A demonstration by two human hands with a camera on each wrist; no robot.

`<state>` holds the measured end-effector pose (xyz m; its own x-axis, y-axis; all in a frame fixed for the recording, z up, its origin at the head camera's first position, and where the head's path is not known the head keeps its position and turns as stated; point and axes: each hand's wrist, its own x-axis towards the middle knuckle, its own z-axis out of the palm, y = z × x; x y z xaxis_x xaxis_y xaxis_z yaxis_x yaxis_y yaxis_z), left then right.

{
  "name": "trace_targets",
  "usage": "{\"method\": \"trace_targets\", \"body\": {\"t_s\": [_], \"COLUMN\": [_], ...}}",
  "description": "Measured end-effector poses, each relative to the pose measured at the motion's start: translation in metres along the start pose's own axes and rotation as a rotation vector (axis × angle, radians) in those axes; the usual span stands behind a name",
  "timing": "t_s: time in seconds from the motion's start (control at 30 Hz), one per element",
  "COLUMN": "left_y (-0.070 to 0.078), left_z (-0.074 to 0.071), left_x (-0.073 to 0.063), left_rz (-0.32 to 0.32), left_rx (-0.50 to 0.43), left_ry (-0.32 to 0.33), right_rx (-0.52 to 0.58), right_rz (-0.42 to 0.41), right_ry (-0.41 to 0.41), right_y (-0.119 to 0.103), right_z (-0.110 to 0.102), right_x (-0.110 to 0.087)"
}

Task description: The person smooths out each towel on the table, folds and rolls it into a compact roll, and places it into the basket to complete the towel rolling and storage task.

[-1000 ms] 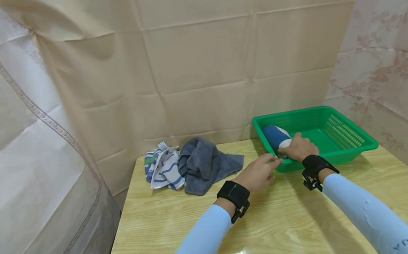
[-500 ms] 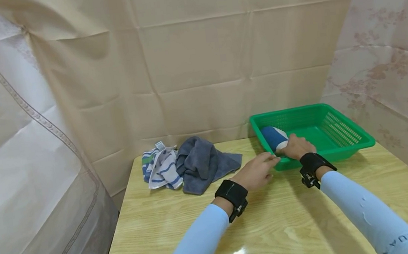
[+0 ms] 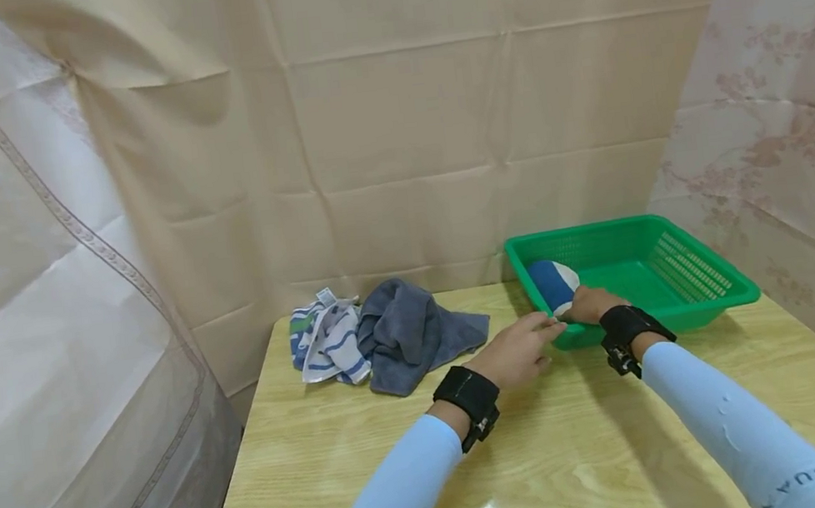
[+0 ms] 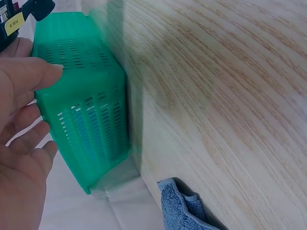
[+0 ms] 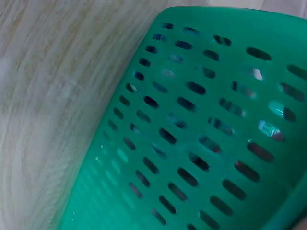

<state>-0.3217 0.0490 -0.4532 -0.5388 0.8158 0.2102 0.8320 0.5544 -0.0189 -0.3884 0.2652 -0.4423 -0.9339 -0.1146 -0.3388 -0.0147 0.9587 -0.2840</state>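
Observation:
A rolled blue and white towel (image 3: 553,283) lies along the left wall inside the green plastic basket (image 3: 708,305). My right hand (image 3: 594,305) reaches over the front rim and grips the towel's near end, its fingertips hidden down in the basket. Only the basket's slotted wall (image 5: 192,120) fills most of the right wrist view. At the basket's front left corner is my left hand (image 3: 517,350), fingers extended and holding nothing. In the left wrist view its thumb (image 4: 41,74) lies over the rim and the other fingers are loosely spread beside it.
Left of the basket, a crumpled grey towel (image 3: 404,330) lies against a white and blue striped towel (image 3: 334,342) on the wooden table (image 3: 551,455). A beige cloth (image 3: 392,121) hangs behind, and a floral cloth (image 3: 795,143) borders the right side.
My right hand has sunk lower at the towel's near end, showing less above the rim. The left hand stays at the basket corner. The view shifts slightly.

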Motion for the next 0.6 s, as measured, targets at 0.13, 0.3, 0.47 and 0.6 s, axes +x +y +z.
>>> {"method": "trace_targets", "body": {"t_s": [0.13,0.3,0.47,0.6], "left_y": [0.001,-0.001,0.0,0.0], "left_z": [-0.002,-0.003,-0.001,0.001], "left_x": [-0.001,0.0,0.002,0.003], "left_rz": [-0.005,-0.008,-0.012,-0.05], "left_rx": [-0.015,-0.007,-0.012,-0.107], "left_ry": [0.004,0.013,0.01,0.001], "right_rx": [0.024,0.005,-0.005,0.031], "right_rz": [-0.066,-0.107,-0.066,0.025], "right_ry": [-0.06,-0.046,0.071,0.217], "right_y": [-0.001,0.0,0.002,0.004], "right_z": [-0.005,-0.008,-0.001,0.004], "right_x": [-0.002,0.0,-0.001,-0.003]}}
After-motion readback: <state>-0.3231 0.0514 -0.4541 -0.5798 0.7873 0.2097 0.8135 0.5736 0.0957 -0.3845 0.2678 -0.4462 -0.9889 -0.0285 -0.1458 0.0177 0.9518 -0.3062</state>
